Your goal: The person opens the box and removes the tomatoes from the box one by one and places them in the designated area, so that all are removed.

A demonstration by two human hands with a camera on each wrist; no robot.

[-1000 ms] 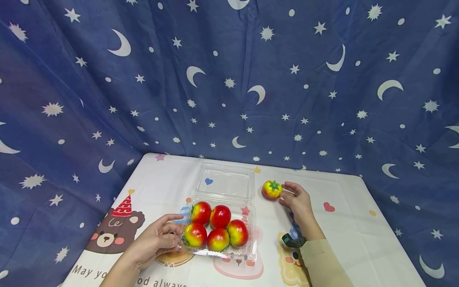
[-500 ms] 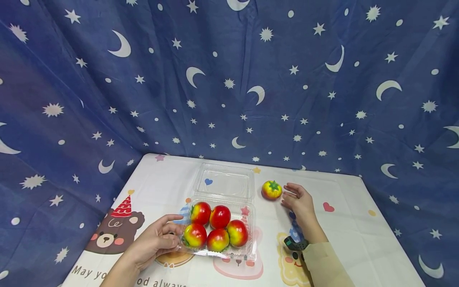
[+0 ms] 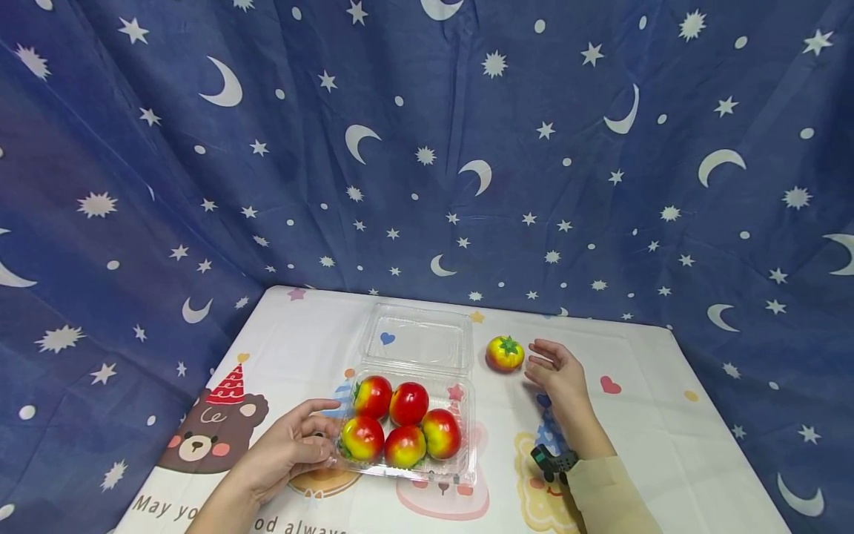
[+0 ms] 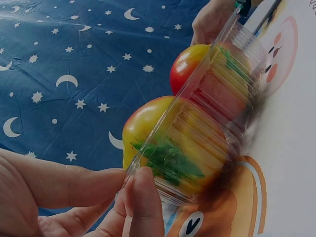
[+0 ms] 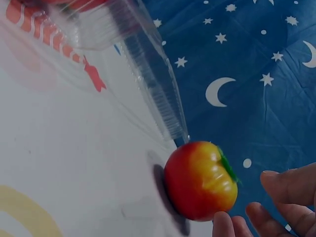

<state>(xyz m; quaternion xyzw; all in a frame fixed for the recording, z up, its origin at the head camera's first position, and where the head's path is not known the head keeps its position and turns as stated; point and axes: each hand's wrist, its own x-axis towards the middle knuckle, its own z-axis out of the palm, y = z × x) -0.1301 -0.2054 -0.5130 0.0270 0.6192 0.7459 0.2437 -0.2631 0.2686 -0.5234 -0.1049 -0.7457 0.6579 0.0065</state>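
My left hand (image 3: 287, 449) pinches the left rim of a clear plastic clamshell box (image 3: 469, 461) between thumb and fingers; the left wrist view shows the pinch on the box edge (image 4: 168, 114) closely. Inside the base lie several glossy red-and-yellow fruits (image 3: 408, 404) with green leafy tops, like tomatoes or persimmons. One more such fruit (image 3: 505, 354) sits on the table right of the raised lid, leafy top upward. Beside it, on its right, my right hand (image 3: 559, 378) has loosely bent fingers and holds nothing. In the right wrist view its fingertips (image 5: 270, 174) lie close to the fruit (image 5: 200, 182).
The box's clear lid (image 3: 420, 337) lies folded back behind the base. A white cloth with cartoon prints covers the table (image 3: 640, 445). Behind and to the left hangs a blue curtain (image 3: 427, 185) with moons and stars. A dark wrist device (image 3: 552, 461) sits at the right wrist.
My right hand has drawn back slightly to the right, leaving a small gap to the single fruit. The left hand, the box and the fruits have stayed in place.
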